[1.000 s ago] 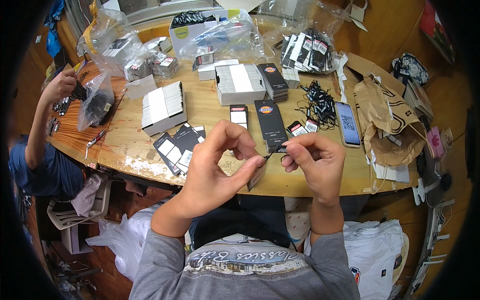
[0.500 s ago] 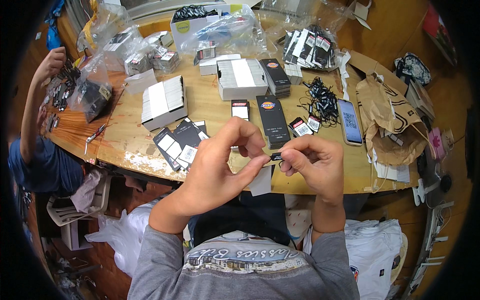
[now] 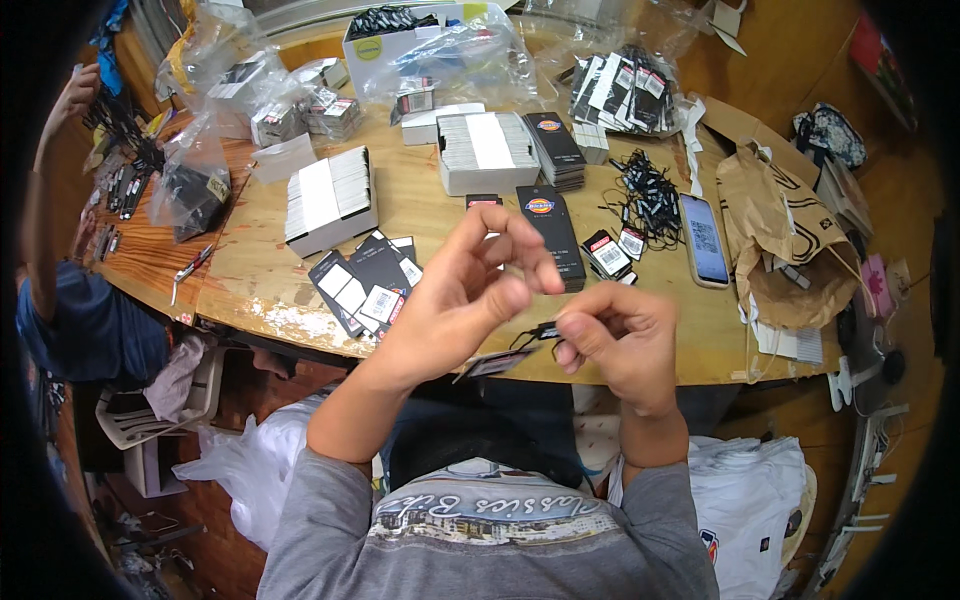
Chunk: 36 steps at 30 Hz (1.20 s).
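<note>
My right hand (image 3: 628,345) pinches the black plastic end of a hang-tag string (image 3: 545,331) between thumb and fingers. From that string a hang tag (image 3: 496,364) dangles, tilted, over the table's near edge. Just left of it my left hand (image 3: 455,305) has its fingers curved and apart, with nothing between them. Beyond my hands stands a stack of black hang tags (image 3: 556,240). Small barcoded tags (image 3: 606,255) lie to its right, and a tangled heap of black tag strings (image 3: 645,203) is farther right. Black and white tags (image 3: 365,285) are fanned out left of my left hand.
White boxes packed with cards (image 3: 330,205) stand on the wooden table. Plastic bags (image 3: 450,60) and a carton are at the back. A phone (image 3: 706,240) and a brown paper bag (image 3: 785,215) lie right. Another person's arm (image 3: 60,140) reaches in at far left.
My left hand has come away from the string's end and its fingers have lifted. The right hand keeps its pinch, slightly lower, and the hang tag has swung left. The other person's arm moved left.
</note>
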Each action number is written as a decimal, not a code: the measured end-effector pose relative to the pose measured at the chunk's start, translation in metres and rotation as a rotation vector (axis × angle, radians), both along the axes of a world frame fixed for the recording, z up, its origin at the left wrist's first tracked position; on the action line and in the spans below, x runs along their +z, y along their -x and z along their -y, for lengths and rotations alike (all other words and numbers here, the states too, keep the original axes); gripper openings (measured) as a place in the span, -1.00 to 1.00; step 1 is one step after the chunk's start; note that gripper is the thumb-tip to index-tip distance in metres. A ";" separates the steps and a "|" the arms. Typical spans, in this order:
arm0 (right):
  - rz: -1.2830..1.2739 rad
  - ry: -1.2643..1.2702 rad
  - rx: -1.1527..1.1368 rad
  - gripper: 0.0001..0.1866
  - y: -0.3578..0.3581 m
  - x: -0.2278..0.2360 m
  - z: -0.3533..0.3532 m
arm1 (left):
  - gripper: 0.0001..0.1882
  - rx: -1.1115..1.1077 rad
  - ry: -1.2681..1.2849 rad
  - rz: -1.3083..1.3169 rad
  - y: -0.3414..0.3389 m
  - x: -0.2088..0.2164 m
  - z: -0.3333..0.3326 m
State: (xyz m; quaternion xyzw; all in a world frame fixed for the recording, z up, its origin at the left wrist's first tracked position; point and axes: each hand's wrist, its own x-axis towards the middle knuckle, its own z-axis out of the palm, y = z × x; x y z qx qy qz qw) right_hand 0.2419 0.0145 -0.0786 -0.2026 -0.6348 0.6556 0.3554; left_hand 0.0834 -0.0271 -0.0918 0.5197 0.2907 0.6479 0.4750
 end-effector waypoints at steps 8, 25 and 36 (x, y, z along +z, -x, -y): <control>0.093 -0.383 -0.050 -0.94 0.022 -0.006 0.020 | -0.42 0.256 -0.069 -0.141 -0.016 0.009 -0.013; 0.012 -0.311 -0.141 -0.86 0.010 0.022 0.005 | -0.28 -0.700 0.202 -0.069 0.024 -0.034 0.024; 0.029 -0.477 0.060 -0.88 0.022 0.018 0.006 | -0.67 0.360 -0.097 -0.763 0.080 -0.028 0.083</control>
